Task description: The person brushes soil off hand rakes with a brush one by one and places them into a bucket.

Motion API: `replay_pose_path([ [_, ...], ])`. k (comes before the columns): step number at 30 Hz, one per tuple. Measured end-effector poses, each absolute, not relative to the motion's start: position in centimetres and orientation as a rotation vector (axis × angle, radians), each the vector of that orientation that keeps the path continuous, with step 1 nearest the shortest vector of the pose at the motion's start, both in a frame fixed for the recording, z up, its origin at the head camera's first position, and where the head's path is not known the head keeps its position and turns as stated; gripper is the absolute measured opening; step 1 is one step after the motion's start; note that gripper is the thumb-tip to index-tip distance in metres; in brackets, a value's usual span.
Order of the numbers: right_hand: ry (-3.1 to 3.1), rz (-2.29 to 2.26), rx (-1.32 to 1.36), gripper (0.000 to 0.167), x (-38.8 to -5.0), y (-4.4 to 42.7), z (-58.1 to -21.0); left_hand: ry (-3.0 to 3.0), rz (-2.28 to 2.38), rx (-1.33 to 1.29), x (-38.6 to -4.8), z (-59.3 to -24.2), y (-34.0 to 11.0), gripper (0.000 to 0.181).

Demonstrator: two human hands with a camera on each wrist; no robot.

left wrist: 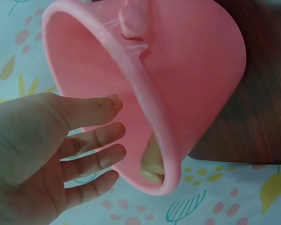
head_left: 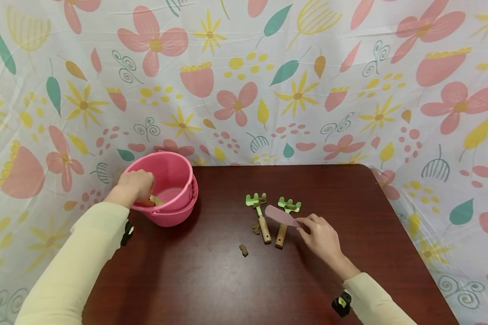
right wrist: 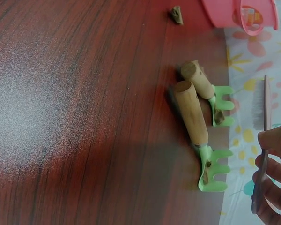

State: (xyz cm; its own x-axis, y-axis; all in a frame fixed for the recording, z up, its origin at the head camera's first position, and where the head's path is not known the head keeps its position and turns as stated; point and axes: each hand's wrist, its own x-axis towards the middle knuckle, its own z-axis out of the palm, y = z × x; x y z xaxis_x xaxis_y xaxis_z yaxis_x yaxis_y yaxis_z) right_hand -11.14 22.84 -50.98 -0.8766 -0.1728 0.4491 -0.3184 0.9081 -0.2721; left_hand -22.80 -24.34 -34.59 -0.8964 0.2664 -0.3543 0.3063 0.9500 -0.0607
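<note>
My left hand point(head_left: 137, 184) is at the near left rim of a pink bucket point(head_left: 175, 174), which sits inside another pink bucket point(head_left: 175, 220). In the left wrist view its fingers point(left wrist: 96, 159) are apart with nothing between them. A tan, rounded thing point(left wrist: 152, 161) lies inside the upper bucket, partly hidden by the rim. My right hand point(head_left: 321, 237) pinches a pink brush point(head_left: 282, 215) with pale bristles point(right wrist: 258, 105), held above the table. Beneath it lie two small green rakes with wooden handles, the left rake point(head_left: 264, 229) and the right rake point(head_left: 281, 235).
Small brown pieces lie around the rakes, one piece point(head_left: 244, 250) nearer the front. The dark wooden table point(head_left: 211, 280) ends at a flower-patterned cloth point(head_left: 244, 90) behind and at the sides. The buckets stand at the table's back left.
</note>
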Motion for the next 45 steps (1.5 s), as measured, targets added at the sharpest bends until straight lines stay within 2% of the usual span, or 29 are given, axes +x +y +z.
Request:
replay_pose_path([
  [12, -2.649, 0.484, 0.347, 0.025, -11.2, 22.7, -50.9, 2.862, -0.108, 0.424, -22.7, -34.9, -24.7, 0.038],
  [15, -2.647, 0.49, 0.338, 0.025, -11.3, 22.9, -51.0, 2.898, -0.118, 0.453, -22.7, -34.8, -24.4, 0.032],
  [19, -2.64, 0.494, 0.329, 0.025, -11.4, 23.1, -51.0, 2.948, -0.124, 0.513, -22.5, -33.9, -23.5, 0.013],
  [22, -2.633, 0.5, 0.331, 0.024, -11.5, 23.3, -51.0, 2.989, -0.123, 0.561, -22.4, -33.2, -22.5, 0.008],
  [34, -2.63, 0.502, 0.317, 0.024, -11.5, 23.6, -50.8, 3.036, -0.141, 0.651, -22.0, -32.3, -19.0, 0.009],
  [41, -2.633, 0.499, 0.298, 0.025, -11.5, 24.0, -50.7, 3.07, -0.123, 0.758, -21.6, -33.2, -17.2, 0.013],
  [45, -2.636, 0.497, 0.287, 0.026, -11.5, 24.2, -50.7, 3.064, -0.111, 0.799, -21.4, -34.0, -16.1, 0.008],
])
